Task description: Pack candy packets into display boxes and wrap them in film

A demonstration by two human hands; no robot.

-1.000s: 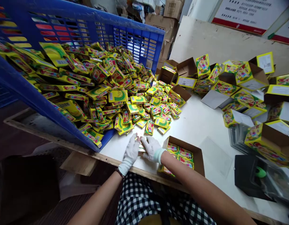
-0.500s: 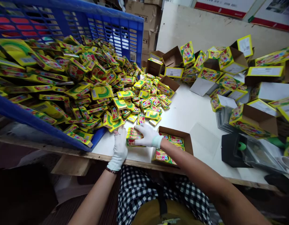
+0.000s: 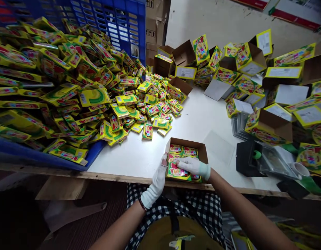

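Note:
Both my hands wear white gloves and meet at a small open brown carton [image 3: 200,149] at the table's near edge. My left hand [image 3: 157,180] is pressed against the carton's left side, fingers closed on a stack of yellow packets [image 3: 176,171]. My right hand [image 3: 193,166] lies over the same stack inside the carton, fingers pressing it down. More packets [image 3: 183,150] lie flat in the carton's far half. A big heap of loose yellow packets [image 3: 103,90] spills from a tipped blue crate [image 3: 116,24] onto the white table [image 3: 139,158].
Several open printed cartons [image 3: 254,73] are piled at the back right. A black tape dispenser [image 3: 256,159] with green tape sits right of the carton. Brown boxes [image 3: 156,24] stand beyond the crate. My checked clothing shows below the table edge.
Both hands gathered a stack of packets on the table, then carried it right into the small carton. The camera view has shifted left and down meanwhile.

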